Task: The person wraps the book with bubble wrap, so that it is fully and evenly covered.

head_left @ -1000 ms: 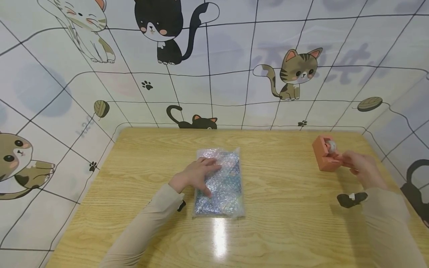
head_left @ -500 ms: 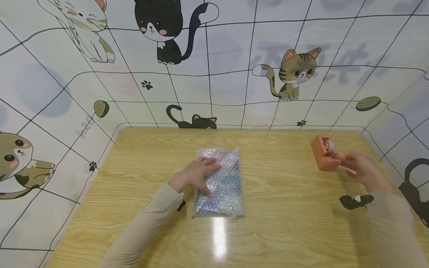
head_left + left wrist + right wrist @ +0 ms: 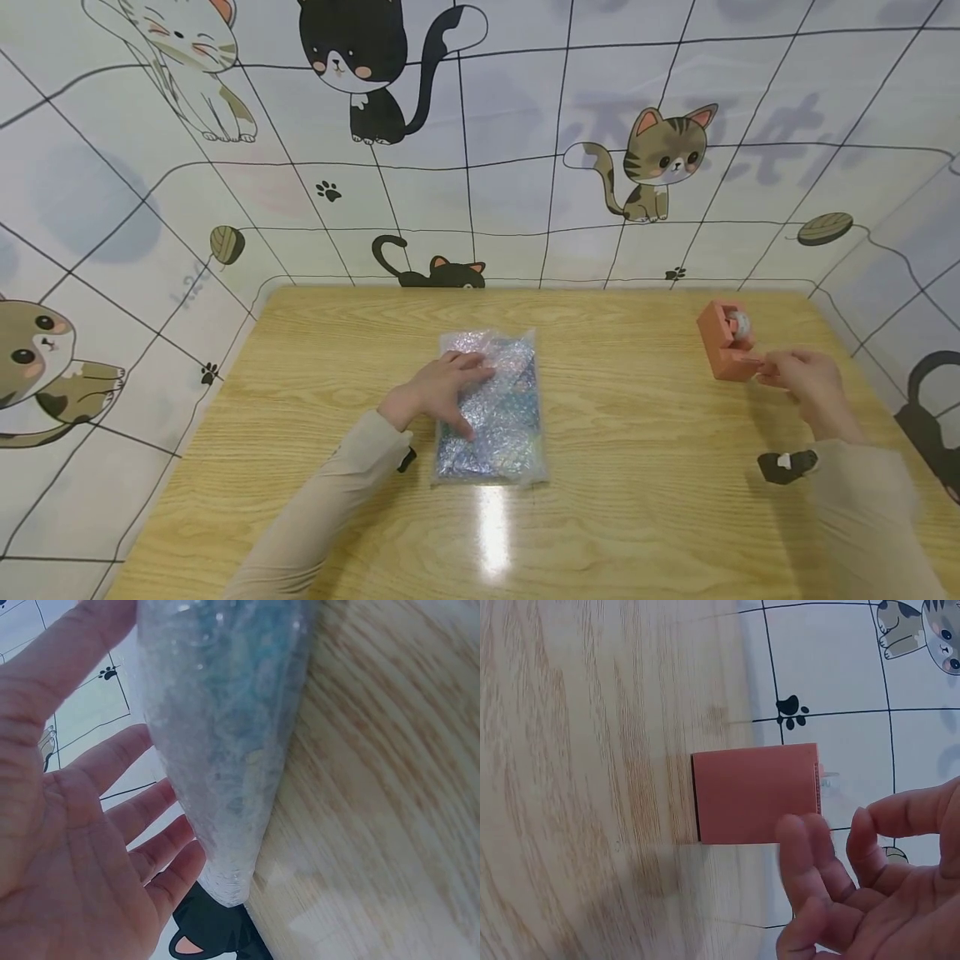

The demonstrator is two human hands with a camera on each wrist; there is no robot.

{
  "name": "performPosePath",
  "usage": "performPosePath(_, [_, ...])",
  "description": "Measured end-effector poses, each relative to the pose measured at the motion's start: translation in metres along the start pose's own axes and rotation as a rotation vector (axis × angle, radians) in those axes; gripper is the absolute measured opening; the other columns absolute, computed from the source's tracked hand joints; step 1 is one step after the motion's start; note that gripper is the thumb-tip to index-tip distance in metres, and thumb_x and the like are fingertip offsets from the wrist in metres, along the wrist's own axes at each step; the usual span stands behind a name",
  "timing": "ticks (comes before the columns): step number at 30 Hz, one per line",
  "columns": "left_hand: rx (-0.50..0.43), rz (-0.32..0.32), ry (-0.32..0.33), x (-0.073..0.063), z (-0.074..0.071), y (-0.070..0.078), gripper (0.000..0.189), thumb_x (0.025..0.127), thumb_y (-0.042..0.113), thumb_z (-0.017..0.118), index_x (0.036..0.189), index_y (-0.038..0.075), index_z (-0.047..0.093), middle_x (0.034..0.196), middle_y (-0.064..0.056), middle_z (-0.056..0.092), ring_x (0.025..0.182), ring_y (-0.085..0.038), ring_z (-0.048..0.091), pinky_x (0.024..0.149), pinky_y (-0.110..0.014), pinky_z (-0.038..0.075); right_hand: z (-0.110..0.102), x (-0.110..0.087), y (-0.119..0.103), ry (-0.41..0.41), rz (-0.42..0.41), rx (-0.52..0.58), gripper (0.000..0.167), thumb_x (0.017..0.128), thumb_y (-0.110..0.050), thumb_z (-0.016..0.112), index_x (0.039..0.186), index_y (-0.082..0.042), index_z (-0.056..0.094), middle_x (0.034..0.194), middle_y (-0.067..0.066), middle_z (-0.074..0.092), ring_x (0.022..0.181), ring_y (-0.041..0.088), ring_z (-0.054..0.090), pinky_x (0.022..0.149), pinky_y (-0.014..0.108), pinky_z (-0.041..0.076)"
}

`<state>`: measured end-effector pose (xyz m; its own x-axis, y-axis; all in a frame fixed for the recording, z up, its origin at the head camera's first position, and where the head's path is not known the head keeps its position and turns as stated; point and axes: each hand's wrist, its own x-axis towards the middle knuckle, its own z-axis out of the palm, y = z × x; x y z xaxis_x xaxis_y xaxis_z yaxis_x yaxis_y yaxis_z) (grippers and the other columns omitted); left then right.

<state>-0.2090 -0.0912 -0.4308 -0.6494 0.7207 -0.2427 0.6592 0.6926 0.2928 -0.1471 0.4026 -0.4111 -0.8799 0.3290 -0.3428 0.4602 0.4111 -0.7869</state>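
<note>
A flat package in clear bubble wrap (image 3: 502, 417), bluish beneath the wrap, lies at the middle of the table. My left hand (image 3: 438, 392) rests on its left side, fingers spread. In the left wrist view, the same hand (image 3: 82, 825) touches the edge of the wrap with its fingertips. On the right stands a salmon-coloured tape dispenser (image 3: 723, 354) with a roll of clear tape (image 3: 738, 325). My right hand (image 3: 806, 379) is at its cutting end. The right wrist view shows the thumb and fingers of that hand (image 3: 877, 885) bent and slightly apart beside the dispenser (image 3: 754, 795); whether tape touches them is unclear.
The wooden table (image 3: 622, 517) has its far edge against a cat-print cloth wall (image 3: 517, 200), which also rises on both sides. A bright light reflection lies on the tabletop in front of the package.
My right hand stays at the front of the dispenser, its fingers shifting and drawing closer together. The left hand and the package have kept still.
</note>
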Motion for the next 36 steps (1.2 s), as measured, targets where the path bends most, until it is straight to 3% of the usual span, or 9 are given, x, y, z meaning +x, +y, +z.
performPosePath(2, [-0.003,0.001,0.000,0.000,0.000,0.000,0.101,0.061,0.045,0.084,0.145,0.018,0.036,0.153,-0.011,0.023,0.136,-0.034,0.023,0.109,-0.050,0.026,0.002,-0.001,-0.001,-0.022,0.016,0.033,0.024,0.095,-0.027,0.040,0.100,-0.008,0.055,0.067,-0.022,0.063,0.065,-0.006,0.059,0.054,0.028,0.040])
performPosePath(6, [-0.006,0.008,0.003,0.001,0.002,-0.001,0.101,0.061,0.045,0.084,0.145,0.018,0.037,0.153,-0.011,0.023,0.136,-0.034,0.023,0.109,-0.050,0.027,0.004,-0.003,0.000,-0.043,0.010,0.096,0.023,0.097,-0.024,0.039,0.109,-0.007,0.048,0.067,-0.020,0.066,0.066,-0.006,0.063,0.053,0.024,0.041])
performPosePath(11, [-0.008,-0.001,0.004,0.001,0.003,-0.002,0.101,0.061,0.045,0.084,0.145,0.018,0.037,0.153,-0.011,0.023,0.136,-0.034,0.023,0.109,-0.049,0.027,0.008,-0.002,0.005,-0.043,-0.005,0.185,0.017,0.097,-0.020,0.039,0.103,-0.008,0.049,0.068,-0.019,0.066,0.067,-0.005,0.063,0.053,0.020,0.043])
performPosePath(18, [-0.005,-0.003,0.003,0.001,0.001,0.000,0.102,0.060,0.046,0.084,0.145,0.018,0.036,0.153,-0.011,0.023,0.136,-0.033,0.023,0.109,-0.048,0.027,0.009,0.015,0.028,-0.023,0.010,0.282,0.019,0.096,-0.020,0.045,0.085,-0.012,0.058,0.073,-0.018,0.064,0.071,-0.005,0.063,0.063,0.015,0.051])
performPosePath(25, [-0.009,-0.009,0.000,0.000,0.001,0.000,0.102,0.060,0.046,0.085,0.145,0.018,0.036,0.153,-0.010,0.022,0.136,-0.033,0.023,0.109,-0.048,0.026,0.012,0.024,0.044,-0.056,-0.031,0.307,0.015,0.096,-0.014,0.041,0.101,-0.001,0.048,0.076,-0.018,0.064,0.074,-0.004,0.064,0.066,0.016,0.054])
performPosePath(30, [-0.013,-0.009,0.005,0.001,0.003,-0.001,0.102,0.060,0.045,0.085,0.145,0.019,0.036,0.153,-0.011,0.023,0.136,-0.033,0.024,0.108,-0.049,0.028,0.013,0.042,0.068,-0.061,-0.054,0.360,0.013,0.095,-0.011,0.044,0.102,0.000,0.048,0.078,-0.016,0.066,0.075,-0.004,0.064,0.066,0.014,0.053])
performPosePath(36, [-0.010,0.003,0.013,0.001,0.002,-0.001,0.101,0.059,0.045,0.085,0.145,0.018,0.037,0.153,-0.011,0.024,0.135,-0.034,0.025,0.107,-0.050,0.029,0.016,0.048,0.078,-0.025,-0.083,0.381,0.009,0.094,-0.011,0.048,0.094,-0.008,0.056,0.081,-0.017,0.065,0.075,-0.003,0.064,0.065,0.016,0.054])
